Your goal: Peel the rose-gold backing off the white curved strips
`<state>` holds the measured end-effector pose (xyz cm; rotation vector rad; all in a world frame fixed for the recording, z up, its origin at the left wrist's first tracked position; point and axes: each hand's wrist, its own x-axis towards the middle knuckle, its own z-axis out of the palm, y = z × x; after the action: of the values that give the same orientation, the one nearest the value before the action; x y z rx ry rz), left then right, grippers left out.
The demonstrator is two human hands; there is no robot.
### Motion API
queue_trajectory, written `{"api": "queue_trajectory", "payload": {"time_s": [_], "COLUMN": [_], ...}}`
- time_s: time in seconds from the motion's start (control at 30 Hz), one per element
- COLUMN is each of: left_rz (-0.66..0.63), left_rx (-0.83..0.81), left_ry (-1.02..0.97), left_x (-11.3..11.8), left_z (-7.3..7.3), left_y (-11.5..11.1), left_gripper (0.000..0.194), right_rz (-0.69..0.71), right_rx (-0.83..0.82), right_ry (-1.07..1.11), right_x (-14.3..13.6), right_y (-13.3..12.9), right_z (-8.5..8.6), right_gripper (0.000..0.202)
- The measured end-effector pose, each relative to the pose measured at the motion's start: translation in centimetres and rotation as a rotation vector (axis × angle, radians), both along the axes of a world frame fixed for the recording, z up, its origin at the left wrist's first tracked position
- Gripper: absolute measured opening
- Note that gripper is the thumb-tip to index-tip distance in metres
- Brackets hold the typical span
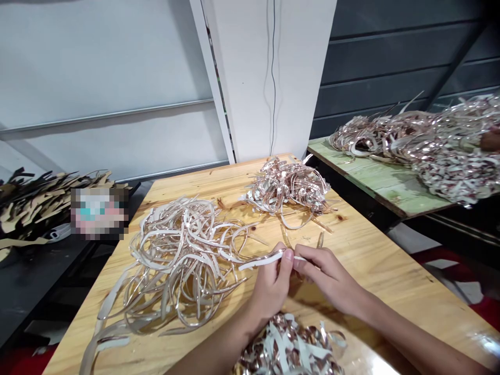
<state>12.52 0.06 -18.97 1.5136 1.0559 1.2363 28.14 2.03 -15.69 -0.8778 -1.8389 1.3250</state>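
Note:
My left hand [273, 281] is closed, pinching a strip [262, 260] that is white on one side and shiny rose-gold on the other. The strip's left part runs toward a loose tangle of long strips [187, 250] on the table. Close beside it, my right hand [324, 268] pinches the same strip between thumb and fingers. Below my wrists lies a heap of short curled pieces [291, 349], white and metallic. Farther back sits a bundle of rose-gold strips [291, 185].
The wooden table [390, 281] stands before a white pillar [269, 78]. On the right, a green-topped table [394, 185] carries a big pile of metallic strips [441, 146], with part of a person's hand [491, 139] at its edge. Tan and black strips [39, 203] lie at left.

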Motion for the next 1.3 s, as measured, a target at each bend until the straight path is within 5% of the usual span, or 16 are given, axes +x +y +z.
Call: {"api": "queue_trajectory", "payload": {"time_s": [0.33,1.3], "left_rz": [-0.021,-0.012], "left_rx": [0.005,-0.014], "left_ry": [0.037,-0.013], "left_x": [0.0,0.0], "left_z": [-0.1,-0.1], "left_y": [-0.2,-0.1], "left_gripper": [0.039,0.036], "right_rz": [-0.04,-0.041], "right_rx": [-0.257,-0.103], "right_ry": [0.137,0.055], "right_x": [-0.2,-0.1], "right_y": [0.2,-0.1], "right_z": [-1.0,-0.6], "right_gripper": [0.031,0.037]}}
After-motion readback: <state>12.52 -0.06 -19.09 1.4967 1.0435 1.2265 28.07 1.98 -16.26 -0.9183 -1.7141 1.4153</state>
